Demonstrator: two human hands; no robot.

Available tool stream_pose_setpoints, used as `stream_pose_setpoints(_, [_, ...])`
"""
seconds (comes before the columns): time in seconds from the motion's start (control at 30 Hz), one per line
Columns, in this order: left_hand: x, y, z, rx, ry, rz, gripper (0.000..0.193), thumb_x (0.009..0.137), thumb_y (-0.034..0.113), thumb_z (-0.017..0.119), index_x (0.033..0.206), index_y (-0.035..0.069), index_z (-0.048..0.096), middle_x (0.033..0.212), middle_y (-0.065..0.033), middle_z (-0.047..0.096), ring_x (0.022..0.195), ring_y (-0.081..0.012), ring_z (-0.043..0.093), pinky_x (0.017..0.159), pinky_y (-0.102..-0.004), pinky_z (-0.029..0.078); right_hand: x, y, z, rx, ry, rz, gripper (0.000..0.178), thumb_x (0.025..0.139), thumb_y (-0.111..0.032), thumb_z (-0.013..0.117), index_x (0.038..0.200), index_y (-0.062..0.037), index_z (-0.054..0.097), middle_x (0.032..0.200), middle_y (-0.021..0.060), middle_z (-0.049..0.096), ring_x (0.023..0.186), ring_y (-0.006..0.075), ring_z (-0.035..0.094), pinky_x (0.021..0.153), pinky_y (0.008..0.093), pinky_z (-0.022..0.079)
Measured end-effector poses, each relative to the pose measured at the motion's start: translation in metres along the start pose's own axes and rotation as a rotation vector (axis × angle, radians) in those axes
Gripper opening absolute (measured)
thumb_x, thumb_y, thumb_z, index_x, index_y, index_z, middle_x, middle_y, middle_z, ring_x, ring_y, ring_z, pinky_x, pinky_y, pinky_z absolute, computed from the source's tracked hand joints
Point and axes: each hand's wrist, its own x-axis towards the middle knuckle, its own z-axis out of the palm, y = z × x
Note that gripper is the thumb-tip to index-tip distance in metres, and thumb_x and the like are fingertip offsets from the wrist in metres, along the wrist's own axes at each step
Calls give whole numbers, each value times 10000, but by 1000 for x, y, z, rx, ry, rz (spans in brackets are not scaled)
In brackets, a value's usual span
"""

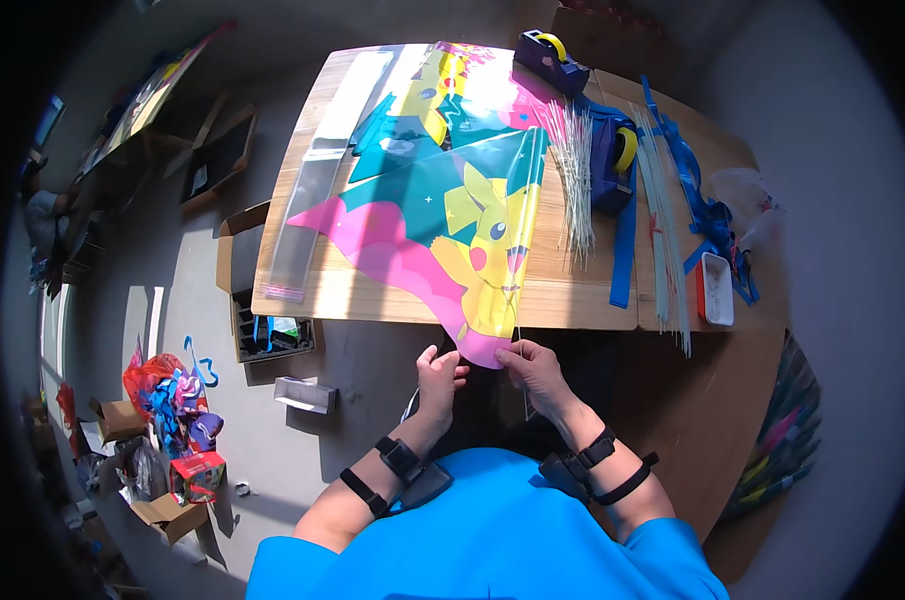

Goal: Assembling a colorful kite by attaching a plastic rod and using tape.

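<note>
Spread before the person, reaching from the far side to a near edge just ahead of the hands, is a pale wooden bench point(578, 292), crossed by bands of sunlight. Over its near half slants the glossy printed sheet point(451, 222), teal and pink with a yellow cartoon figure; its pointed bottom corner hangs past the bench's near edge. A second printed sheet point(428, 95), in similar colours, lies behind it toward the far edge. Along the left edge stretches a long clear plastic sleeve point(291, 262). Toward the right edge, long thin rods point(661, 225) point at the near edge, their tips passing it, with a crumpled blue strap point(685, 150) beside them. Shorter white sticks point(573, 170) lie bunched just right of the held sheet. At the sheet's bottom corner, the right hand point(536, 372) pinches the material between thumb and fingers. Just left of that corner, the left hand point(441, 380) has its fingers parted and grips nothing; whether a fingertip touches the sheet I cannot tell. One dark tape dispenser point(546, 64) sits at the far edge, and a small white tray point(716, 290) near the near right corner.
</note>
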Motion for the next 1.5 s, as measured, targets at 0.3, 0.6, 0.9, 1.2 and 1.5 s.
stream_pose_setpoints(0.3, [-21, 31, 12, 1081, 139, 1181, 762, 680, 167, 773, 1344, 70, 412, 1346, -115, 466, 1260, -293, 421, 1053, -455, 286, -11, -13, 22, 198, -182, 89, 157, 873, -190, 682, 846, -70, 586, 634, -58, 470, 483, 20, 318, 448, 190, 235])
stream_pose_setpoints(0.6, [-59, 212, -11, 821, -282, 1246, 186, 849, 17, 628, 1032, 1, 660, 925, -104, 680, 837, -169, 652, 733, -261, 511, -16, -97, -23, -639, 444, -763, 424, 725, -119, 803, 1084, 5, 616, 975, 27, 596, 545, 15, 393, 497, 187, 374])
stream_pose_setpoints(0.9, [-110, 390, -18, 947, -541, 1020, 334, 881, 302, 670, 1076, 32, 640, 978, -73, 667, 943, -161, 661, 844, -295, 543, 22, -148, 10, -693, -25, -846, 518, 708, -196, 831, 1157, -24, 639, 964, -31, 674, 552, 18, 295, 484, 187, 307])
stream_pose_setpoints(1.2, [-13, 401, 42, 1245, 384, 1882, 533, 799, 161, 681, 1278, 25, 490, 1263, -173, 538, 1208, -323, 496, 1031, -407, 392, 98, -107, -7, -399, 252, -580, 132, 827, -108, 702, 878, 13, 687, 733, -4, 654, 628, 33, 557, 571, 185, 444])
stream_pose_setpoints(1.5, [52, 146, -30, 1735, -88, 1327, 650, 848, 254, 633, 1423, 150, 347, 1525, -46, 256, 1422, -250, 201, 1170, -481, 87, 173, -91, -73, -844, 613, -524, 191, 762, -184, 737, 825, -10, 687, 688, 63, 664, 636, 110, 607, 617, 277, 487])
